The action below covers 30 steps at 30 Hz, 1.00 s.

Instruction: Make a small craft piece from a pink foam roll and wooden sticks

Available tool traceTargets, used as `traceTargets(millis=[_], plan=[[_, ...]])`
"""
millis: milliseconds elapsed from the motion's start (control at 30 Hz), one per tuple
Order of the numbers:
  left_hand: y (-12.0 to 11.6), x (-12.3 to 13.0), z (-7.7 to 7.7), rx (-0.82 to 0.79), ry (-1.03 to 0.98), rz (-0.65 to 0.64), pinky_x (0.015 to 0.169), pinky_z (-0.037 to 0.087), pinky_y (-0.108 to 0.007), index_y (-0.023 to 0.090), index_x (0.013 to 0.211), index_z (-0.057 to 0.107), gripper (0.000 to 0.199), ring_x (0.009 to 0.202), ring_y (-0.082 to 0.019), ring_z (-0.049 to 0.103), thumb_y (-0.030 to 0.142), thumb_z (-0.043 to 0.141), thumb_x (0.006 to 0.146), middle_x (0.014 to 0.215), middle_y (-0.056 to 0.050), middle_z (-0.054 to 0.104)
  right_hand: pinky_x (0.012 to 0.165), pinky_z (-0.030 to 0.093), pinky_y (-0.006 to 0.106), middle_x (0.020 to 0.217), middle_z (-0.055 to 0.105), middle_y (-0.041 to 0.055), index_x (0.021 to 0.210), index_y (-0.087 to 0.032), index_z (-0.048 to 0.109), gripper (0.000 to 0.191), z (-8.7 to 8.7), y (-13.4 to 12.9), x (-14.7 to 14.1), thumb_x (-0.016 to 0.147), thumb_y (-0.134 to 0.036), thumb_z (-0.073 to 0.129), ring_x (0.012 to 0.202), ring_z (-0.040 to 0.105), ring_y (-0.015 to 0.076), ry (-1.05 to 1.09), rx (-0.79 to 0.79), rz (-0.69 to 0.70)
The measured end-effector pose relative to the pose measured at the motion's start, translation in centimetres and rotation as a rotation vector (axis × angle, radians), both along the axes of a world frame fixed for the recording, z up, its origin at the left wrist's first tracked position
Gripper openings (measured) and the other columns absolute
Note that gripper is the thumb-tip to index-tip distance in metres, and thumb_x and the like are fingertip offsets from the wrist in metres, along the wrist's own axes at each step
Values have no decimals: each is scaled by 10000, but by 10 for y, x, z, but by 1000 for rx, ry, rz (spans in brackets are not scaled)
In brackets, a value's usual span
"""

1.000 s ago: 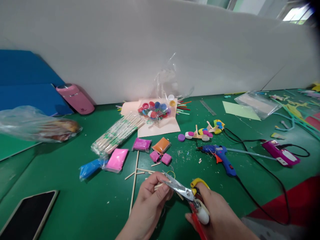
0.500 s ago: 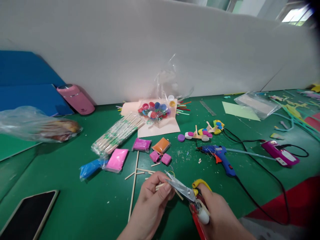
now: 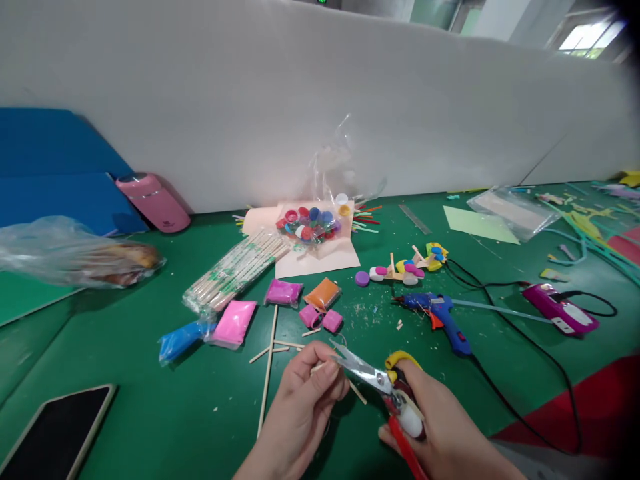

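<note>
My left hand (image 3: pixel 309 400) is closed in a pinch on a thin wooden stick (image 3: pixel 316 369), mostly hidden by the fingers. Red-handled scissors (image 3: pixel 367 371) are in my right hand (image 3: pixel 435 417), their blades parted at my left fingertips. A yellow loop and a white rounded piece show beside the scissor handles. Left of my hands, a long stick (image 3: pixel 269 373) lies on the green table with shorter sticks across it. Two small pink blocks (image 3: pixel 332 321) sit beyond my left hand, near an orange packet (image 3: pixel 323 293).
A blue glue gun (image 3: pixel 443 317) and its black cable lie at the right, near a purple power strip (image 3: pixel 560 310). Bagged sticks (image 3: pixel 235 270), a pink packet (image 3: pixel 235 323) and a phone (image 3: pixel 60 430) are at the left. Bottle caps (image 3: pixel 310 223) rest on pink paper.
The scissor handles have spread further apart and the blades have opened wider. My right hand has shifted slightly right. My left hand keeps its pinch near the blades.
</note>
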<state>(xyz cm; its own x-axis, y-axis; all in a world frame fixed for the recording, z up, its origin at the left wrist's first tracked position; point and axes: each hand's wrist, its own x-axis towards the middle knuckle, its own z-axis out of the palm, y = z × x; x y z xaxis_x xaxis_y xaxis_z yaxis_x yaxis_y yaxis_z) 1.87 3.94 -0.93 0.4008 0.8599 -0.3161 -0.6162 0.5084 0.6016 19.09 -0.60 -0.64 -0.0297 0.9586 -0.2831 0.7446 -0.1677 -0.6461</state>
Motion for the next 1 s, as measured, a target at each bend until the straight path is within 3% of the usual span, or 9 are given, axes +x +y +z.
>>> traceTargets(millis=[333,800,1000], plan=[[2,-3,-5,23,8,-47,529,288,-201,137,656,580,89,492,-61,366,190,639,697,549,25,491,486,315,207,680,552,-32,782,-227,368,332,3,-2,-2,575,-240,627,572,484,129,-22,-37,37],[1,-4,-1,21,-10,-59,512,288,-205,139,626,579,131,476,-65,362,216,684,647,508,33,475,458,293,198,602,556,-50,759,-232,355,290,-4,-3,-7,607,-263,600,496,462,111,3,-102,73],[1,-2,0,30,-32,-71,507,282,-203,129,620,577,127,483,-67,364,204,669,664,509,28,474,445,316,195,573,562,-39,769,-228,356,249,-9,-7,-7,632,-287,555,471,472,118,-22,-53,75]])
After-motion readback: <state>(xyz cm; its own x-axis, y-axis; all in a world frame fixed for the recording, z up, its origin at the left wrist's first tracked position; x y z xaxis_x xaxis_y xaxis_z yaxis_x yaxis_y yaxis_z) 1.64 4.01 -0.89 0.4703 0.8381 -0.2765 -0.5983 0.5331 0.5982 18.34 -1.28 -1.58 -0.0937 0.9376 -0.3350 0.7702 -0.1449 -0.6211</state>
